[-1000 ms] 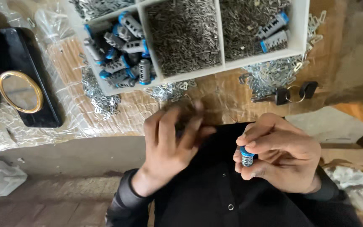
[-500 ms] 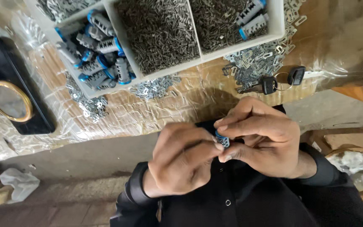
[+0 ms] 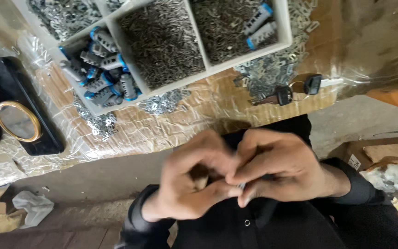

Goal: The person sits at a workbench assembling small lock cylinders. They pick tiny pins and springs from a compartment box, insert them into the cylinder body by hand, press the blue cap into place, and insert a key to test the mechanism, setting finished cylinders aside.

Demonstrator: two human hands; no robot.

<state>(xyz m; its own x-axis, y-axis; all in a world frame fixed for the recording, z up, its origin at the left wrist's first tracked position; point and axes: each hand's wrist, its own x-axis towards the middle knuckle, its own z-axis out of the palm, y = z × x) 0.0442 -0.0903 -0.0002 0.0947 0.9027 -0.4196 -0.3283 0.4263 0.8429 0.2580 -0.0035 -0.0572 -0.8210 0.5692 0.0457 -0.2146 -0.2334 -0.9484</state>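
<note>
Head view, looking down: left hand [image 3: 192, 182] and right hand [image 3: 279, 170] pressed together over a dark lap, fingertips meeting on a small part [image 3: 241, 186], only a sliver of grey metal showing between them; both hands apparently pinched on it, though exact hold hidden by blur and curled fingers. Risk, as a judgement: so tiny a piece, held at fingertips above dark cloth and a rough floor, could slip and vanish into folds or dust; hurried pressing could also seat it crooked or nip a fingertip. Above, on a bench wrapped in crinkled clear plastic [image 3: 171, 124], a white divided tray [image 3: 282, 32] with thin straight walls: one compartment heaped with fine grey metal pins [image 3: 162, 41], another with ribbed grey sleeves capped in blue [image 3: 104, 74], round and rubbery-looking. Loose flat stamped metal bits [image 3: 266, 78] spilled beside the tray, easily swept off. Keys on a ring [image 3: 291, 92] with black heads near the bench edge. Far left, a glossy black slab bearing a gold-rimmed oval [image 3: 17, 121]. Crumpled paper and a cardboard box [image 3: 378, 150] at floor level.
</note>
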